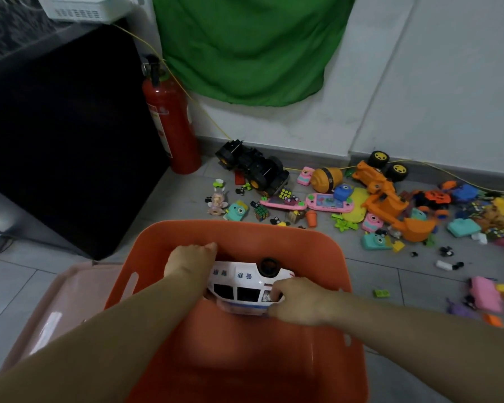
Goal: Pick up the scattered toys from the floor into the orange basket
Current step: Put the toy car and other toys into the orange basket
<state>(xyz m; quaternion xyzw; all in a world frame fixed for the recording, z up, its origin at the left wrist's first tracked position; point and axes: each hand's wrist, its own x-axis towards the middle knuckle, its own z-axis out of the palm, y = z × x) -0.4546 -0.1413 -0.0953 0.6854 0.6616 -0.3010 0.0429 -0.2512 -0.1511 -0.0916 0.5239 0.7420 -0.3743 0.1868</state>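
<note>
Both bare forearms reach in from the bottom edge, down into the rounded orange plastic basket point(317, 242) that stands on the grey tiled floor point(390, 274). Inside it lies a white toy van point(239, 283) with blue lettering and black windows, turned on its side with a black wheel uppermost. The left hand point(191, 258) is curled over the van's far end, fingers bent around it, and the right hand point(297, 303) pinches the near end by the window row, so both hands hold the van within the basket. A pale pink plastic lid or tray point(58, 309) lies just beside the basket's left wall. Beyond the basket, scattered toys still cover the floor: a black toy monster truck point(253, 167), an orange toy excavator point(387, 199), a pink handheld game point(329, 202), teal toy cameras and small puzzle cubes. A red fire extinguisher point(169, 117) stands by a dark cabinet, near a hanging green cloth point(245, 48).
</note>
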